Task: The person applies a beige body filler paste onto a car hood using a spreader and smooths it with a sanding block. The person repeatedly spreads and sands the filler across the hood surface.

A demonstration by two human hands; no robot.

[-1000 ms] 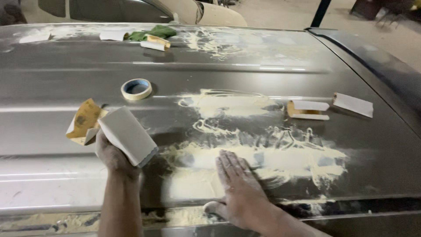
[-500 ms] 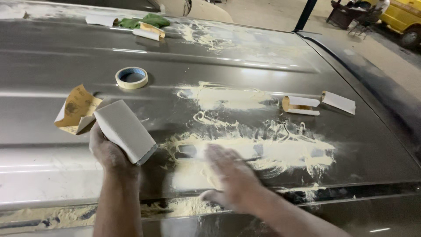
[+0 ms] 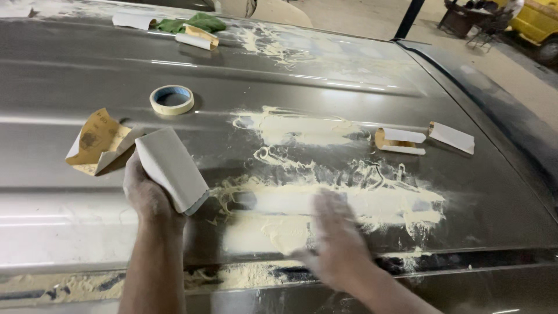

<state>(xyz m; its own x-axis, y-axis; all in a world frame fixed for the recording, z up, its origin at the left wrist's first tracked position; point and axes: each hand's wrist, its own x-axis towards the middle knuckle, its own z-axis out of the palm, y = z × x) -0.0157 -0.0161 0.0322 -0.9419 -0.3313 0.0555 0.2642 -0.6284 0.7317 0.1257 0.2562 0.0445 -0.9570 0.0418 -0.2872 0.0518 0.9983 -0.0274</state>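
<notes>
My left hand grips a pale sanding block, held tilted just above the grey car body panel. My right hand lies flat and blurred on the patch of yellowish sanding dust spread over the panel's near middle. Its fingers are apart and hold nothing. A crumpled sheet of tan sandpaper lies just left of the block.
A roll of masking tape sits beyond the block. Two folded sandpaper pieces lie at the right. A green cloth and more folded paper rest at the far edge. A yellow vehicle stands at the back right.
My right hand has slid to the right across the dust and is blurred with motion. My left hand keeps the block in about the same place.
</notes>
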